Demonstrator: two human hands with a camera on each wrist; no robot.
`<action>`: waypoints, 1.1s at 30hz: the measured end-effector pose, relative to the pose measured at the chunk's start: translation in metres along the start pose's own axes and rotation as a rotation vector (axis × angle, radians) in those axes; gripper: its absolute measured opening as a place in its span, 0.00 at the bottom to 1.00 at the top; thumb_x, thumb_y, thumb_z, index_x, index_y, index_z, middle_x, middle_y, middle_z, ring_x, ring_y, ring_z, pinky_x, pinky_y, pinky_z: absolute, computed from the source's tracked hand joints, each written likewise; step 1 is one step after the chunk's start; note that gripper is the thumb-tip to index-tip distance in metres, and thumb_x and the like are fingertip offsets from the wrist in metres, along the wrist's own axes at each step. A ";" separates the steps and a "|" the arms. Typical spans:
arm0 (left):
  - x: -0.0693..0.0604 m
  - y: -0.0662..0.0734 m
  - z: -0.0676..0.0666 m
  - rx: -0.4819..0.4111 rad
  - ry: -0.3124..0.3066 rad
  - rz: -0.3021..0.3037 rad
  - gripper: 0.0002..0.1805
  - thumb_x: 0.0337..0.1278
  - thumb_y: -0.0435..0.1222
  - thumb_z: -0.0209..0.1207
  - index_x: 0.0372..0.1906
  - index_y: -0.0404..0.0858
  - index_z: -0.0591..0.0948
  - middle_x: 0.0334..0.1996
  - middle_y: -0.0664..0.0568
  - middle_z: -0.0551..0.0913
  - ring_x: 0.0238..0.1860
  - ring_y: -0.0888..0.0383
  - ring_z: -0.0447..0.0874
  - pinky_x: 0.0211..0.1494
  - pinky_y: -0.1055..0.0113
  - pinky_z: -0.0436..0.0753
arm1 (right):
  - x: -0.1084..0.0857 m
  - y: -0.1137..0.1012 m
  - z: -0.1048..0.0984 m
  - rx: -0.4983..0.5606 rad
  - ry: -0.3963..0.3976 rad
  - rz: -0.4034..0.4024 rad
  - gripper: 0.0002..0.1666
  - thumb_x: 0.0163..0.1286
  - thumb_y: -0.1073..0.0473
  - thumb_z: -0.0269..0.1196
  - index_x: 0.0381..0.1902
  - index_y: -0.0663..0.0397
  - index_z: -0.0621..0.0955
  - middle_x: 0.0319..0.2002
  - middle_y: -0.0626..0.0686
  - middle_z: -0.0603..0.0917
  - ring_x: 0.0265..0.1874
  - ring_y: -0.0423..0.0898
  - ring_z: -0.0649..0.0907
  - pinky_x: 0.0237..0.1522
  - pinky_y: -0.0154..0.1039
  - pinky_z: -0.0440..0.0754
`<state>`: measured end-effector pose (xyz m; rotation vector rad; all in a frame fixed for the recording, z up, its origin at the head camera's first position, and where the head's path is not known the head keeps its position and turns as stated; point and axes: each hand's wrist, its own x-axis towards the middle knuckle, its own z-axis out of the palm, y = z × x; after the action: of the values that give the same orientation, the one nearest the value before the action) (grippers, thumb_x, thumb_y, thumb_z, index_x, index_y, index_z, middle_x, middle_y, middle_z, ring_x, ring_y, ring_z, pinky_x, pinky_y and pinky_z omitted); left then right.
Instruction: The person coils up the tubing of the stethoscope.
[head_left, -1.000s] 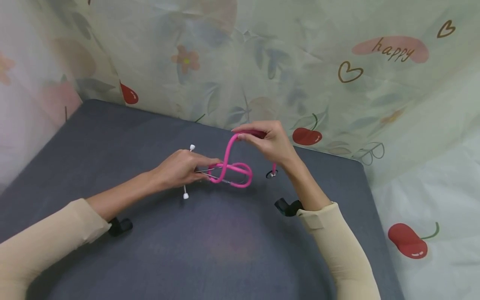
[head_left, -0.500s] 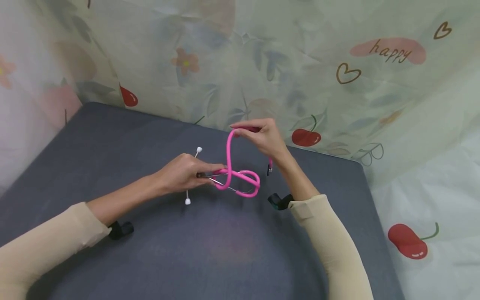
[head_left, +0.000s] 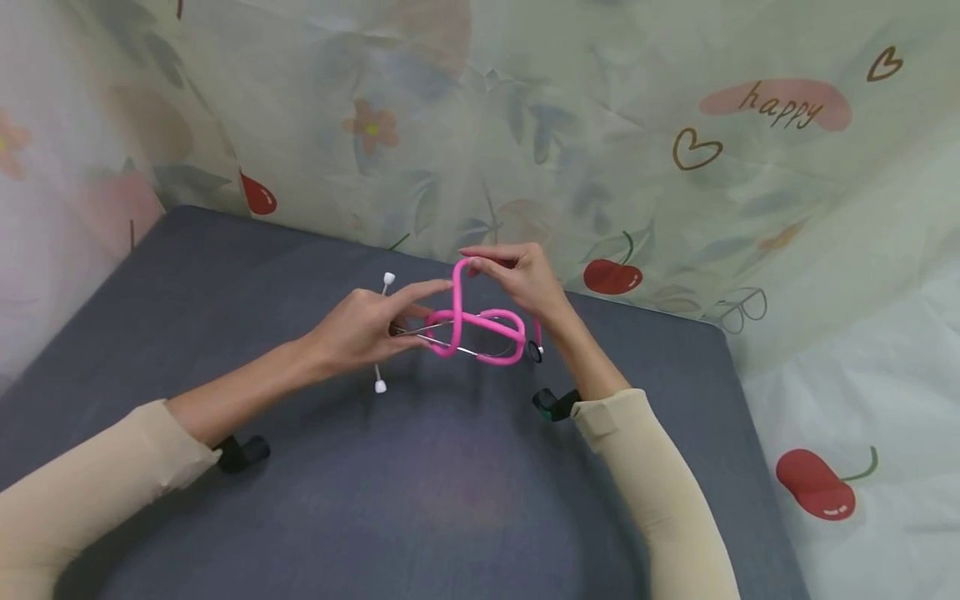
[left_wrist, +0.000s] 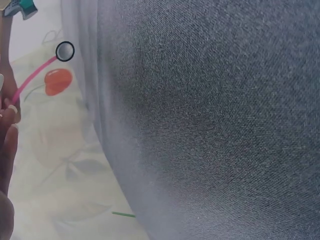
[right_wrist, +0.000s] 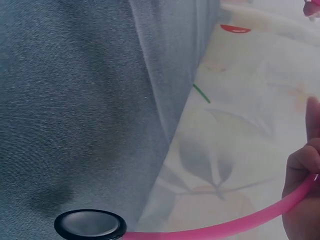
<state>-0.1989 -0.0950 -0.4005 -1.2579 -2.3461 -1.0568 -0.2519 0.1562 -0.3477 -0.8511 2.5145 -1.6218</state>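
A stethoscope with looped pink tubing (head_left: 501, 361) is held above the table between both hands. My left hand (head_left: 360, 329) grips its metal ear tubes and the near part of the coil; two white ear tips (head_left: 380, 387) stick out on either side of that hand. With thumb and fingers, my right hand (head_left: 528, 279) pinches the tubing where it rises from the coil. The chest piece (head_left: 535, 352) dangles below the right hand on the tube's free end. Its round disc (right_wrist: 90, 224) with a black rim shows in the right wrist view.
A dark grey cloth-covered table (head_left: 420, 500) lies beneath the hands. Behind it hangs a pale curtain (head_left: 480, 125) printed with flowers, hearts and cherries. Black camera mounts (head_left: 243, 454) are strapped at both wrists.
The pink coil dipped, then rose again and shifted slightly right. My right hand moved a little left. The left index finger has lifted and straightened toward the tubing; the chest piece has swung.
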 end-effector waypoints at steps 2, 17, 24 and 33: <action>0.000 -0.001 -0.001 0.019 0.003 0.017 0.48 0.46 0.36 0.76 0.75 0.50 0.66 0.41 0.53 0.89 0.25 0.69 0.85 0.31 0.73 0.82 | -0.001 0.003 0.001 -0.014 -0.008 0.013 0.13 0.71 0.67 0.63 0.50 0.67 0.85 0.35 0.62 0.88 0.35 0.45 0.86 0.19 0.34 0.58; -0.002 -0.010 -0.003 -0.011 0.027 -0.001 0.42 0.48 0.35 0.75 0.71 0.49 0.73 0.41 0.53 0.87 0.22 0.66 0.76 0.29 0.69 0.78 | -0.005 0.050 0.014 -0.092 -0.127 0.144 0.13 0.67 0.59 0.68 0.49 0.54 0.88 0.40 0.53 0.90 0.27 0.44 0.81 0.22 0.32 0.66; -0.004 -0.014 -0.002 -0.076 0.041 -0.121 0.39 0.48 0.32 0.75 0.68 0.50 0.73 0.41 0.49 0.87 0.23 0.66 0.84 0.32 0.67 0.83 | -0.013 0.056 0.020 -0.221 -0.166 0.088 0.11 0.70 0.57 0.65 0.42 0.57 0.89 0.29 0.54 0.89 0.19 0.45 0.75 0.21 0.34 0.70; -0.004 -0.018 -0.008 -0.171 0.069 -0.231 0.38 0.50 0.31 0.73 0.66 0.52 0.72 0.40 0.47 0.87 0.23 0.63 0.87 0.31 0.68 0.85 | -0.027 0.065 0.025 -0.140 -0.111 0.189 0.17 0.72 0.58 0.64 0.57 0.52 0.84 0.34 0.55 0.89 0.32 0.59 0.85 0.31 0.38 0.77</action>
<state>-0.2116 -0.1091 -0.4054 -1.0018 -2.4340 -1.3762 -0.2492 0.1680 -0.4213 -0.6688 2.5648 -1.3204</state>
